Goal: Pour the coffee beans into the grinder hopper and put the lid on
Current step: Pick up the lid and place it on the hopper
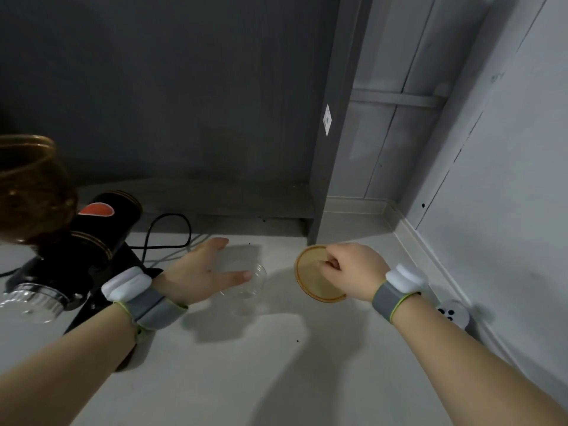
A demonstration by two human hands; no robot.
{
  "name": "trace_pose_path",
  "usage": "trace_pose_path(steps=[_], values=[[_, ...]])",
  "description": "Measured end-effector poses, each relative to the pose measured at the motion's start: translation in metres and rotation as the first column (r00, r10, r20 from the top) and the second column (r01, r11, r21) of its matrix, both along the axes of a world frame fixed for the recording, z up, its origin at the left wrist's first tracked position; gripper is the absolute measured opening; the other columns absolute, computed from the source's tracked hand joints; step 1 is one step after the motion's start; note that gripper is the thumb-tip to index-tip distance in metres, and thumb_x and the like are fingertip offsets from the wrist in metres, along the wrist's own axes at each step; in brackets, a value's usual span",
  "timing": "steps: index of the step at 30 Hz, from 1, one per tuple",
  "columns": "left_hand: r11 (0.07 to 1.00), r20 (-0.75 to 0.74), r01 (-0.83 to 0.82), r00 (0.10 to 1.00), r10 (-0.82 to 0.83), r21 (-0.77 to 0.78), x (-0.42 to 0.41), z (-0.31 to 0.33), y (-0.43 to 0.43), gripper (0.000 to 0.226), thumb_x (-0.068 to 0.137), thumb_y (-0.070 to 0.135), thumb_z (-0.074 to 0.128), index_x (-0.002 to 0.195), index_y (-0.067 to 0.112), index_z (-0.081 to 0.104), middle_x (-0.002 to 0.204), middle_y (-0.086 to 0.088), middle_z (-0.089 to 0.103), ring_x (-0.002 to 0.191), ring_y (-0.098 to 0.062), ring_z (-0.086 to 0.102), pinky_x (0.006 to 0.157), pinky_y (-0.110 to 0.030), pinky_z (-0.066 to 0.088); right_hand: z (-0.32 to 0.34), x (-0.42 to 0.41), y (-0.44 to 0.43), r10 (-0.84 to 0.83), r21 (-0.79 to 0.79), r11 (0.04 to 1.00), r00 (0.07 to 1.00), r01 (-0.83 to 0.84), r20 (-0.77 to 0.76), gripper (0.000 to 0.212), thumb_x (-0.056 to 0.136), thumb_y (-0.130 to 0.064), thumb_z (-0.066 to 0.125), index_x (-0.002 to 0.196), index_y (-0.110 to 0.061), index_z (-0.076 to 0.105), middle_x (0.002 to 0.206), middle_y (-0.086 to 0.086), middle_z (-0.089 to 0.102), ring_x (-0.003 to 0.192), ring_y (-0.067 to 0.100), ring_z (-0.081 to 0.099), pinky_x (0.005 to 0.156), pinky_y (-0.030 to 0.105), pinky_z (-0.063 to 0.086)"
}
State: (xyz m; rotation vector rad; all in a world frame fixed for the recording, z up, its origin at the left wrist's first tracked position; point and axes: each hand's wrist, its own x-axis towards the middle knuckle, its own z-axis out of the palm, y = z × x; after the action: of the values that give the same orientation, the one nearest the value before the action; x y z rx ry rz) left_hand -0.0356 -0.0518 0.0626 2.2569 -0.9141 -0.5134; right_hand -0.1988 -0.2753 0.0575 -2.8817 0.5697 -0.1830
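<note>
Right hand (353,270) pinching the amber lid (316,278), tilted, far-right of the grinder (76,256). Left hand (199,272) spread wide, fingers loose, touching a clear cup (249,282) on the surface (246,364). Amber hopper (27,186) at far left, w/ no lid on.

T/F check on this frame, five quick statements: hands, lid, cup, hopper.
1. The right hand is pinching the amber lid. True.
2. The lid is already on the grinder hopper. False: it is at the counter, far right of the hopper, in the right hand.
3. The left hand is open, beside a clear cup. True.
4. The clear cup is full of beans. False: it looks empty.
5. The grinder stands right of both hands. False: it is at the left edge of the view.
</note>
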Motion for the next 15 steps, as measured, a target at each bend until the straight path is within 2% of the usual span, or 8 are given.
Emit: trace_pose_path(steps=[4, 6, 9, 11, 12, 14, 15], values=[[0.997, 0.013, 0.022, 1.000, -0.021, -0.072, -0.005, 0.020, 0.002, 0.080, 0.073, 0.049, 0.069, 0.138, 0.015, 0.037, 0.142, -0.002, 0.044, 0.128, -0.018, 0.041, 0.104, -0.033, 0.036, 0.031, 0.015, 0.022, 0.053, -0.036, 0.998, 0.990, -0.049, 0.132, 0.033, 0.086, -0.038, 0.050, 0.064, -0.019, 0.035, 0.065, 0.002, 0.049, 0.065, 0.031, 0.050, 0.054, 0.037, 0.035], [0.993, -0.015, 0.048, 0.999, -0.050, -0.109, -0.006, 0.030, 0.004, 0.076, 0.074, 0.049, 0.068, 0.137, 0.017, 0.039, 0.139, 0.001, 0.047, 0.128, -0.016, 0.042, 0.104, -0.033, 0.037, 0.045, 0.022, 0.033, 0.091, -0.045, 0.995, 0.977, -0.084, 0.192, 0.034, 0.085, -0.040, 0.051, 0.063, -0.020, 0.034, 0.063, 0.000, 0.048, 0.063, 0.028, 0.048, 0.054, 0.037, 0.036], [0.973, -0.125, 0.044, 0.989, -0.074, -0.227, -0.009, 0.051, 0.010, 0.078, 0.070, 0.051, 0.066, 0.136, 0.017, 0.040, 0.133, 0.002, 0.052, 0.123, -0.013, 0.046, 0.102, -0.030, 0.039, 0.064, 0.032, 0.050, 0.135, -0.066, 0.990, 0.957, -0.122, 0.258, 0.035, 0.084, -0.043, 0.051, 0.062, -0.021, 0.034, 0.057, -0.005, 0.040, 0.059, 0.025, 0.045, 0.052, 0.035, 0.034], [0.952, -0.201, 0.014, 0.976, -0.079, -0.307, -0.011, 0.064, 0.014, 0.076, 0.068, 0.048, 0.067, 0.132, 0.015, 0.044, 0.129, -0.001, 0.057, 0.119, -0.013, 0.053, 0.103, -0.034, 0.042, 0.075, 0.040, 0.062, 0.164, -0.081, 0.986, 0.939, -0.147, 0.301, 0.035, 0.084, -0.043, 0.052, 0.063, -0.021, 0.035, 0.055, -0.005, 0.039, 0.057, 0.022, 0.044, 0.049, 0.034, 0.032], [0.938, -0.219, -0.003, 0.973, -0.077, -0.346, -0.011, 0.070, 0.016, 0.065, 0.073, 0.041, 0.069, 0.129, 0.014, 0.047, 0.124, -0.001, 0.061, 0.113, -0.009, 0.058, 0.098, -0.031, 0.046, 0.080, 0.043, 0.067, 0.179, -0.086, 0.983, 0.932, -0.160, 0.317, 0.034, 0.084, -0.043, 0.052, 0.063, -0.021, 0.036, 0.055, -0.005, 0.040, 0.055, 0.021, 0.044, 0.048, 0.033, 0.031], [0.916, -0.218, -0.012, 0.972, -0.082, -0.400, -0.010, 0.084, 0.026, 0.041, 0.081, 0.029, 0.067, 0.118, 0.015, 0.054, 0.111, 0.002, 0.066, 0.095, 0.001, 0.064, 0.078, -0.015, 0.050, 0.091, 0.051, 0.080, 0.209, -0.097, 0.978, 0.914, -0.187, 0.348, 0.034, 0.084, -0.043, 0.052, 0.064, -0.020, 0.038, 0.055, -0.005, 0.041, 0.053, 0.018, 0.043, 0.047, 0.033, 0.031], [0.905, -0.224, -0.018, 0.971, -0.085, -0.424, -0.008, 0.090, 0.030, 0.035, 0.083, 0.025, 0.065, 0.115, 0.014, 0.056, 0.108, 0.001, 0.068, 0.091, 0.000, 0.066, 0.073, -0.013, 0.050, 0.096, 0.055, 0.087, 0.220, -0.098, 0.975, 0.903, -0.198, 0.368, 0.033, 0.083, -0.043, 0.052, 0.064, -0.019, 0.039, 0.055, -0.004, 0.041, 0.053, 0.018, 0.044, 0.047, 0.033, 0.032]])
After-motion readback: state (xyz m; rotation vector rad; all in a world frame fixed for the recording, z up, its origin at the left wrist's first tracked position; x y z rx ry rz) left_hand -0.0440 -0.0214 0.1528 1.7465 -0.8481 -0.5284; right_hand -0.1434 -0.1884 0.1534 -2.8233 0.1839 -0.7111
